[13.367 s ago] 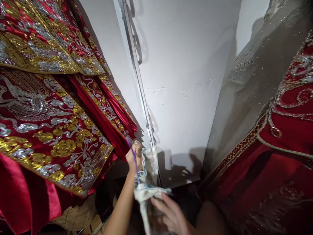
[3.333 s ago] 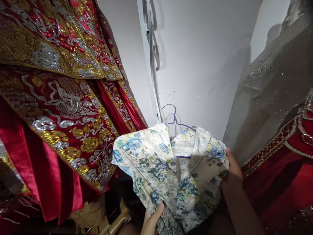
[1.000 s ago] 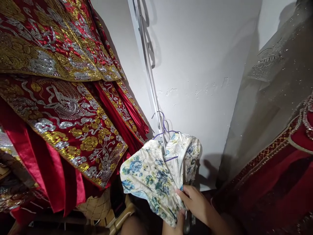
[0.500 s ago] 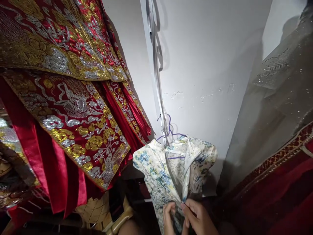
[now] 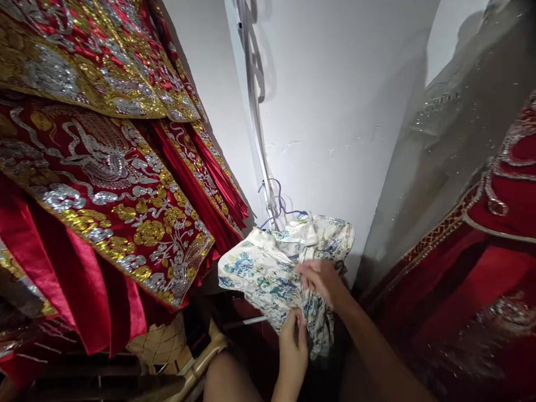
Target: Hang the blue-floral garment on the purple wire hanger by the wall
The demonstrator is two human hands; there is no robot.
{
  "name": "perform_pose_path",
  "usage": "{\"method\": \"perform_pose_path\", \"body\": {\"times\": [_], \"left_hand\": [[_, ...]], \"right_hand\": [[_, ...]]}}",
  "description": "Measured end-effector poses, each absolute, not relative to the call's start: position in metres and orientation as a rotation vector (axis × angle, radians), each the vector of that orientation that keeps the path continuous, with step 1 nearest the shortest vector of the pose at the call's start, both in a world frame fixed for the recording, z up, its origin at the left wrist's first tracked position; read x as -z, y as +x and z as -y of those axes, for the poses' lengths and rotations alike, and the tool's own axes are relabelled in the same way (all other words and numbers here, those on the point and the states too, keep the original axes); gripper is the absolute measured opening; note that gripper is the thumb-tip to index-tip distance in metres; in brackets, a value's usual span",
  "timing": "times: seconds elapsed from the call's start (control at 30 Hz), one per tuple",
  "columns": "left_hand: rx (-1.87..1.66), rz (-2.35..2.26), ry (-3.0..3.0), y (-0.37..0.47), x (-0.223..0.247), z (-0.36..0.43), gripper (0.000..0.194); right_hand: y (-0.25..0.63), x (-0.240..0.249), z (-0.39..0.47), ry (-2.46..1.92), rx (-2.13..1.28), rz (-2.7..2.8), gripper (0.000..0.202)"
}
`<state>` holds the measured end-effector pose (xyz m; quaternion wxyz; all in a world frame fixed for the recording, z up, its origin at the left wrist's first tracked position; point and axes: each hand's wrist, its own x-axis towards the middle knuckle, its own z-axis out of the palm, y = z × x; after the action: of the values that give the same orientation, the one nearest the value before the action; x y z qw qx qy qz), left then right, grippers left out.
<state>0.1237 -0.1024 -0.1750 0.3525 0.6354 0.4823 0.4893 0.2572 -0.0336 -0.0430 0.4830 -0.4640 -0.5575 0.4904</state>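
Note:
A white garment with blue and green flowers (image 5: 268, 279) hangs on a purple hanger (image 5: 280, 201) against the wall. My left hand (image 5: 293, 340) pinches the garment's front edge low down, thumb and finger pressed together. Higher up, near the collar opening, my right hand (image 5: 320, 279) has its fingers closed on the same front edge. The two front edges lie close together between my hands, and the neck is still spread above them.
Red garments with gold and silver embroidery (image 5: 138, 206) hang at the left. More red cloth (image 5: 481, 251) and a sheer sparkly fabric (image 5: 435, 128) are at the right. A bamboo chair (image 5: 205, 357) stands at the lower left. A metal upright (image 5: 251, 100) runs along the wall.
My right hand has moved up the garment's front towards the collar, away from my left hand. The front opening has narrowed. The whole view has shifted slightly.

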Motion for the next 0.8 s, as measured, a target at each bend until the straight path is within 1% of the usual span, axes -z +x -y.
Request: {"method": "perform_pose_path", "body": {"times": [0.07,0.13,0.2,0.27,0.33,0.43,0.47,0.5,0.53,0.6,0.63,0.7,0.8], "left_hand": [[-1.271,-1.273,1.638,0.12,0.178,0.102,0.026],[-1.267,-1.267,1.671,0.119,0.182,0.102,0.025],[-1.251,-1.245,1.726,0.118,0.184,0.101,0.024],[-1.242,-1.202,1.766,0.116,0.176,0.097,0.023],[-1.3,-1.158,1.776,0.109,0.153,0.086,0.021],[-1.579,-1.14,1.8,0.095,0.093,0.06,0.015],[-1.663,-1.128,1.833,0.091,0.07,0.05,0.023],[-1.667,-1.095,1.901,0.089,0.048,0.042,0.031],[-1.637,-1.059,1.998,0.088,0.028,0.035,0.031],[-1.578,-1.046,2.158,0.091,-0.001,0.026,0.019],[-1.565,-1.057,2.216,0.093,-0.01,0.025,0.015],[-1.612,-1.113,2.272,0.097,-0.019,0.026,0.015],[-1.866,-1.281,2.195,0.088,-0.018,0.028,0.016]], "right_hand": [[0.256,0.013,0.014,-1.067,-1.273,1.259,0.028],[0.253,-0.007,0.004,-0.989,-1.279,1.176,0.029],[0.248,-0.012,0.004,-0.926,-1.24,1.126,0.027],[0.243,-0.006,0.012,-0.904,-1.224,1.112,0.022],[0.24,0.003,0.023,-0.915,-1.229,1.131,0.021],[0.24,0.006,0.035,-0.95,-1.179,1.222,0.022],[0.242,0.003,0.037,-0.957,-1.14,1.256,0.022],[0.243,-0.001,0.037,-0.959,-1.102,1.294,0.021],[0.244,-0.005,0.036,-0.957,-1.07,1.332,0.02],[0.246,-0.007,0.031,-0.953,-1.014,1.384,0.02],[0.246,-0.004,0.027,-0.963,-0.979,1.404,0.02],[0.245,0.012,0.018,-1.032,-0.872,1.439,0.024],[0.244,0.051,0.012,-1.136,-0.805,1.497,0.033]]}}
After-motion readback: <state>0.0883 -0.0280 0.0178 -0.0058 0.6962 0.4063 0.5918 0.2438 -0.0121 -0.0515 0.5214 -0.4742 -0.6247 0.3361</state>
